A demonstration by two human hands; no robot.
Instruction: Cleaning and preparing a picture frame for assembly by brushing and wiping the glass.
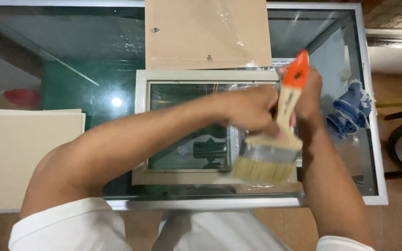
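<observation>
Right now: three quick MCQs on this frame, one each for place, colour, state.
1. Where does the blue cloth lie?
A. on the glass table, right of the picture frame
B. inside the frame
C. on the floor

2. What colour is the tip of the paintbrush handle?
A. green
B. orange
C. black

3. How is the brush held?
A. lying loose on the glass
B. gripped between both hands, bristles toward the person
C. resting on the brown backing board

Answers:
1 A: the cloth sits on the glass table beside the white picture frame, near the right edge.
2 B: the handle end is bright orange above pale wood.
3 B: the left hand and right hand both close around the handle over the frame; the backing board lies apart, farther away.
</observation>
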